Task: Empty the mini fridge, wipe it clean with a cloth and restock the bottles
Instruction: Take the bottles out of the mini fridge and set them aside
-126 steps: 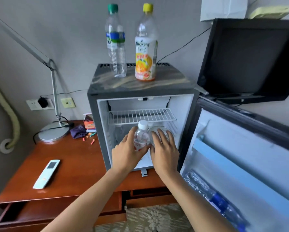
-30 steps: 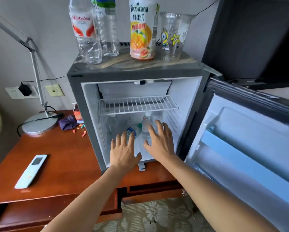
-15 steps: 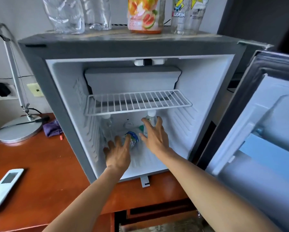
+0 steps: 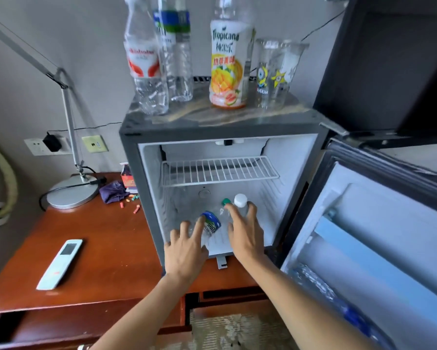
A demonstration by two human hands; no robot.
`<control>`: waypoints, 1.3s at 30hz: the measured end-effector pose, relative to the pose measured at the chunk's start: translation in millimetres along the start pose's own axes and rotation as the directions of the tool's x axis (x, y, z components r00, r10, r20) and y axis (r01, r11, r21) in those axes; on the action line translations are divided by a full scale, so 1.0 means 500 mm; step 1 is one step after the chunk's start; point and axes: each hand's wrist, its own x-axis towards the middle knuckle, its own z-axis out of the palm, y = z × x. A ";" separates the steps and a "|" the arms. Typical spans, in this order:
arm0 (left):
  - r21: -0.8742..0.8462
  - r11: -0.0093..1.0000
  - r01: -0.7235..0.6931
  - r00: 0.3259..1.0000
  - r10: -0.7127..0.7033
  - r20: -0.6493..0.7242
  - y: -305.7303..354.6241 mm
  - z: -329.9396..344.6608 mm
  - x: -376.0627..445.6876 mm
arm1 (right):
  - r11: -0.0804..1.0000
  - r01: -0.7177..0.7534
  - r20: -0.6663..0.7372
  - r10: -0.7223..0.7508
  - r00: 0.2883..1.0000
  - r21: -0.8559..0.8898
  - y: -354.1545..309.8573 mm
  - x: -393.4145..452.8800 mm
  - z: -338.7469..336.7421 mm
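Item: mini fridge (image 4: 146,188), door (image 4: 379,248) swung wide to the right, standing on a wooden desk (image 4: 103,251).

Change since the earlier views: a red-labelled water bottle (image 4: 146,69) and a clear plastic cup (image 4: 275,74) have joined the two bottles on the fridge top, and the camera has drawn back from the close look inside taken half a second ago. Judgement: emptying is well under way but not finished.

Contents remaining, lower compartment: one bottle lying on its side with a blue label (image 4: 211,223) and green cap, and one upright bottle with a white cap (image 4: 240,200). The wire shelf (image 4: 220,170) holds nothing. Another bottle (image 4: 338,304) lies in the door rack.

Hands: left hand (image 4: 187,251) with fingers spread and straight, fingertips at the lying bottle, gripping nothing. Right hand (image 4: 245,236) likewise extended, fingertips just at the white-capped bottle, not closed round it.

Legible writing: juice bottle (image 4: 227,69) reads "Tropicana" above Chinese characters and a fruit picture; the cup bears cartoon figures and a word beginning "LUCKI". The green-and-blue label on the tall water bottle (image 4: 177,54), the red label and the blue label are too blurred to read.

Other: white remote control (image 4: 59,263), desk lamp (image 4: 72,190), purple cloth (image 4: 112,192).
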 end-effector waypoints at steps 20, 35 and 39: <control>-0.536 0.825 -0.176 0.879 -0.114 -0.464 -0.031 -0.495 -0.223 | 0.942 0.328 -0.250 -0.301 0.921 0.074 -0.263 -0.111 -0.500; -0.823 0.557 0.110 0.925 -0.361 -0.120 -0.530 -0.365 -0.060 | 0.851 0.480 -0.027 -0.486 0.873 0.215 -0.575 -0.109 -0.030; -0.817 0.553 0.163 0.948 -0.317 -0.025 -0.622 -0.274 0.033 | 0.918 0.309 0.121 -0.346 0.930 0.250 -0.599 -0.079 0.143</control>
